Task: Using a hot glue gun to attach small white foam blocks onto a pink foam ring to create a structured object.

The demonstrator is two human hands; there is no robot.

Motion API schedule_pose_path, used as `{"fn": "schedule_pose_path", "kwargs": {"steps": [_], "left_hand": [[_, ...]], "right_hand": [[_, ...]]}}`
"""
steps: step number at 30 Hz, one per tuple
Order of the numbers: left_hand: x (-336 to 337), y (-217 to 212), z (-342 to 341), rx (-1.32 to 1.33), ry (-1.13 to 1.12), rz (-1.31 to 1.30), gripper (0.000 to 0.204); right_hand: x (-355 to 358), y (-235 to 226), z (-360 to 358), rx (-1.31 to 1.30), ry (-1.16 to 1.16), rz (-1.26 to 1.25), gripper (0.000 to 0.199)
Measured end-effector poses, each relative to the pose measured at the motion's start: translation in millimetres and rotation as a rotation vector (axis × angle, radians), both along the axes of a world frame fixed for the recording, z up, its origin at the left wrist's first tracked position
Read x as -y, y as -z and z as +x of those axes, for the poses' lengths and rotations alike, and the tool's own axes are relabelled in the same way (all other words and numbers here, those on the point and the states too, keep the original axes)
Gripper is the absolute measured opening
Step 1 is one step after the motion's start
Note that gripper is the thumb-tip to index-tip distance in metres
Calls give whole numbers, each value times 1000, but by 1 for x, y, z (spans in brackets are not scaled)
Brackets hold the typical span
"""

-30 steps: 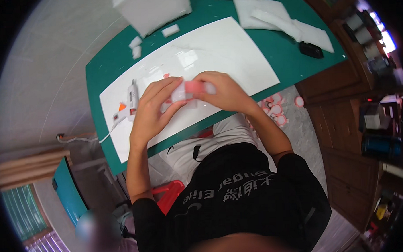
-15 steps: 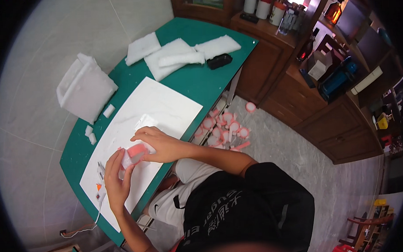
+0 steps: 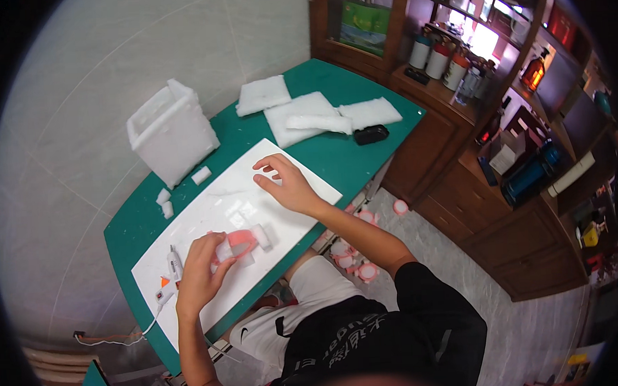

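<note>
My left hand (image 3: pixel 201 271) grips a pink-and-white rounded piece (image 3: pixel 241 243), its fingers on the left side and the thumb below. A small white block (image 3: pixel 261 237) sits at the piece's right end. They are over the white board (image 3: pixel 308 183) on the green table. My right hand (image 3: pixel 288 185) hovers above the board, farther off to the right, fingers apart and curved with nothing in them. Left of my left hand lie a white pen-like tool (image 3: pixel 174 263), a small orange piece (image 3: pixel 165 282) and a white corded device (image 3: pixel 163 296).
A white fluffy open box (image 3: pixel 178 140) stands on the green table (image 3: pixel 130 230) by the wall, with small white blocks (image 3: pixel 201 175) nearby. White padding slabs (image 3: pixel 296 112) and a black case (image 3: pixel 371 134) lie at the back. Pink-rimmed pieces (image 3: pixel 367 271) litter the floor; wooden cabinets (image 3: pixel 423 148) flank the right.
My right hand has let go of the pink-and-white piece and moved up and away to the right. My left hand keeps hold of it. The whole view has shifted.
</note>
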State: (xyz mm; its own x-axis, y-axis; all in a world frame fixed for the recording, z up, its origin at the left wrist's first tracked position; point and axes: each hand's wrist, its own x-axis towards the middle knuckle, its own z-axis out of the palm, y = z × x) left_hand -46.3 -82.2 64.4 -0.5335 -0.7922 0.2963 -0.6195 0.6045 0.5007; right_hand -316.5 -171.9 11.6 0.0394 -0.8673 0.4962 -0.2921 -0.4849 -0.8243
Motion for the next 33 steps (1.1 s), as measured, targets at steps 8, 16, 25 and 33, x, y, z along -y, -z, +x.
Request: {"fn": "schedule_pose_path", "kwargs": {"steps": [8,16,25,33], "left_hand": [[19,-13,5,80,233,-34,46],[34,-28,8,134,244,154,46],[40,-29,14,137,264,193,45],[41,-25,17,118,215,261,48]], "right_hand": [[87,4,42,-52,-142,-80,24],[131,35,38,-131,-156,17,22],[128,52,32,-413,-241,72,25],[137,57,27,-242,-196,154,26]]}}
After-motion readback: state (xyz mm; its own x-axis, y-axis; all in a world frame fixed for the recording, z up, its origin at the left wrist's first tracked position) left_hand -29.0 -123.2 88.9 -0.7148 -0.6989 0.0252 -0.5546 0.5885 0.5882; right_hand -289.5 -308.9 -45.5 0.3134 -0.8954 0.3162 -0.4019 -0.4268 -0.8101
